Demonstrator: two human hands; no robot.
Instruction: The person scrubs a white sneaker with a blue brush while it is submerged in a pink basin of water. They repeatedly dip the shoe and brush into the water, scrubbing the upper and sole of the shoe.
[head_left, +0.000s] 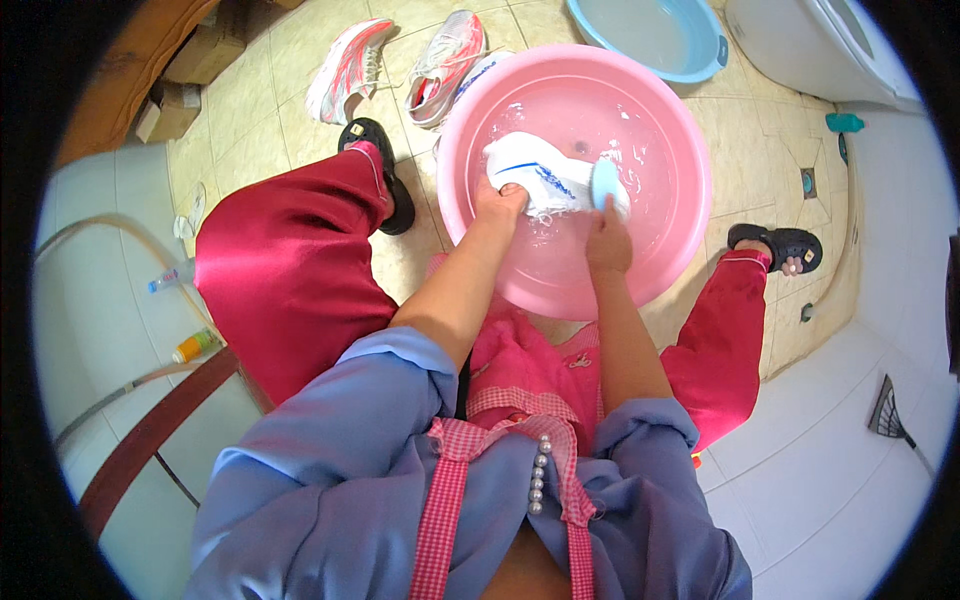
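A large pink plastic basin holding water stands on the floor between the feet. Over the water, my left hand grips a white shoe with blue markings by its near left edge. My right hand is closed on a light blue scrubbing brush, which rests against the shoe's right part. The brush's bristles are hidden from view.
Beyond the basin are a pair of white and pink sneakers and a blue basin of cloudy water. Cardboard boxes lie at upper left, bottles and hoses at left. A floor drain is at right.
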